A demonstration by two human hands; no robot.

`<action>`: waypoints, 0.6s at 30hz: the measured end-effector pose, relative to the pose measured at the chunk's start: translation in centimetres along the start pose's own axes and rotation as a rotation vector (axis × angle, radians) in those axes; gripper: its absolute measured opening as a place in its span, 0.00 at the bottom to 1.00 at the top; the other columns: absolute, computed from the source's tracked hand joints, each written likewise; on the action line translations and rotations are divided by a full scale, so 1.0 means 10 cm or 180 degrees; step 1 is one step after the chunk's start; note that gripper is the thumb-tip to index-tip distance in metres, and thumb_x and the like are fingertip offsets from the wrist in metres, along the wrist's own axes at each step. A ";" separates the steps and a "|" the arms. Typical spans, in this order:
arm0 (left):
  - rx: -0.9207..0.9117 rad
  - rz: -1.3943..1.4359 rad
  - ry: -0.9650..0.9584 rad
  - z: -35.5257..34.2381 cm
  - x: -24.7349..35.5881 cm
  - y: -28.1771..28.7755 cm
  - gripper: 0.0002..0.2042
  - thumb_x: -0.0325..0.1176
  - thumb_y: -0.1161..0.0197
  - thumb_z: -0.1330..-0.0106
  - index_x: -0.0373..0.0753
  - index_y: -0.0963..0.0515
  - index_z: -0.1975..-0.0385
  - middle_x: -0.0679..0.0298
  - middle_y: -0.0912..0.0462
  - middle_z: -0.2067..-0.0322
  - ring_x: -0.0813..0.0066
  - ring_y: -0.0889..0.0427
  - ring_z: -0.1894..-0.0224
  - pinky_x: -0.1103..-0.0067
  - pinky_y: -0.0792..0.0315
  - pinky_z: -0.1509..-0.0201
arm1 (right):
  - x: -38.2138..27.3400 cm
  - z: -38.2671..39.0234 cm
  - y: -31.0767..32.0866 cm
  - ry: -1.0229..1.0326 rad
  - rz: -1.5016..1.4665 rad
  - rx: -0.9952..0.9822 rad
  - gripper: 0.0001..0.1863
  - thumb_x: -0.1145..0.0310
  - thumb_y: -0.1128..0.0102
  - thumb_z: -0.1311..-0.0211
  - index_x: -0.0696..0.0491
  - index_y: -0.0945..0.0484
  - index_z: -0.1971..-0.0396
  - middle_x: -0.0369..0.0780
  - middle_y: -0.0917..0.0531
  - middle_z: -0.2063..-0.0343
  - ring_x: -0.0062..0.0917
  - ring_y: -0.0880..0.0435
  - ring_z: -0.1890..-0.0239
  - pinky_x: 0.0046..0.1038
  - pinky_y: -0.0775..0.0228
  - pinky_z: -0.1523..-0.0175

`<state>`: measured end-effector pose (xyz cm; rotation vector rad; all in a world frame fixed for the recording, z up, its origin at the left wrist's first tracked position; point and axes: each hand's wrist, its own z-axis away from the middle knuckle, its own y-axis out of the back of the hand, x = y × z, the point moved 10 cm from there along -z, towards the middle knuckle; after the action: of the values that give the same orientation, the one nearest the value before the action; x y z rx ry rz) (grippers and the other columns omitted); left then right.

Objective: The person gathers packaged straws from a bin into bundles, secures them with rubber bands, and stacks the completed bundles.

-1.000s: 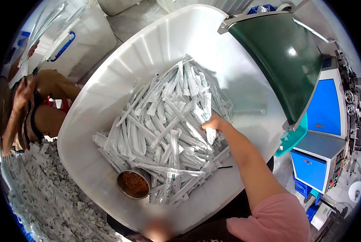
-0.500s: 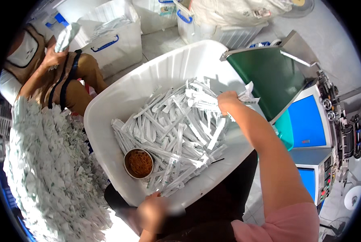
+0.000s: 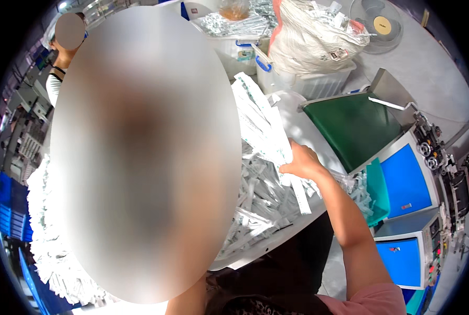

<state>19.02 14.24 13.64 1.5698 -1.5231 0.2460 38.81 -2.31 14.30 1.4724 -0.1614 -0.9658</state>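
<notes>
Cannot tell finger state of left hand, lost in blur. Clutches bunch of packets (image 3: 263,123) in right hand (image 3: 304,161), with fingers curled round it, tilted over bin (image 3: 271,243) of more packets. Beyond, shows green chute (image 3: 347,128), sack (image 3: 312,47), fan (image 3: 368,23).

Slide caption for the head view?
Right hand gripping a bundle of white packets over a white tub holding more.

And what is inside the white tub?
Long white packets lie loosely in the tub; the right hand holds a bunch. The tub's left part is blurred out; contents there cannot be seen.
</notes>
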 end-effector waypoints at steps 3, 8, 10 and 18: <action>-0.0537 -0.0320 0.0287 -0.35 -0.03 -0.13 0.47 0.56 0.36 0.57 0.25 0.48 0.45 0.42 0.40 0.47 0.56 0.37 0.47 0.72 0.42 0.44 | -0.20 0.11 0.05 0.0403 -0.0342 0.0317 0.31 0.62 0.38 0.67 0.54 0.35 0.58 0.47 0.21 0.71 0.40 0.23 0.66 0.33 0.32 0.60; -0.1325 0.1582 0.1047 -0.25 -0.15 -0.54 0.57 0.66 0.38 0.63 0.23 0.55 0.44 0.39 0.43 0.46 0.56 0.44 0.41 0.73 0.46 0.41 | -0.42 0.21 0.06 0.0828 -0.0980 0.0851 0.29 0.63 0.40 0.65 0.54 0.36 0.58 0.47 0.21 0.73 0.41 0.22 0.69 0.35 0.32 0.63; -0.1983 0.1678 0.0937 -0.12 -0.03 -0.78 0.56 0.64 0.38 0.62 0.24 0.55 0.43 0.41 0.43 0.46 0.55 0.45 0.41 0.70 0.46 0.41 | -0.45 0.19 -0.07 0.0691 -0.1087 0.0763 0.28 0.63 0.39 0.64 0.54 0.36 0.59 0.46 0.21 0.73 0.39 0.22 0.70 0.34 0.31 0.64; -0.1097 0.3873 0.1567 -0.04 0.24 -0.79 0.39 0.40 0.25 0.67 0.32 0.37 0.53 0.61 0.27 0.62 0.71 0.27 0.59 0.78 0.32 0.55 | -0.81 0.37 -0.46 0.1049 -0.0743 0.1611 0.22 0.67 0.38 0.65 0.58 0.30 0.65 0.46 0.25 0.71 0.40 0.26 0.67 0.36 0.33 0.62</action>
<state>26.60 11.51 11.97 0.1258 -1.7859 0.9015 29.31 0.88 14.57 2.1328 0.0116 -0.8873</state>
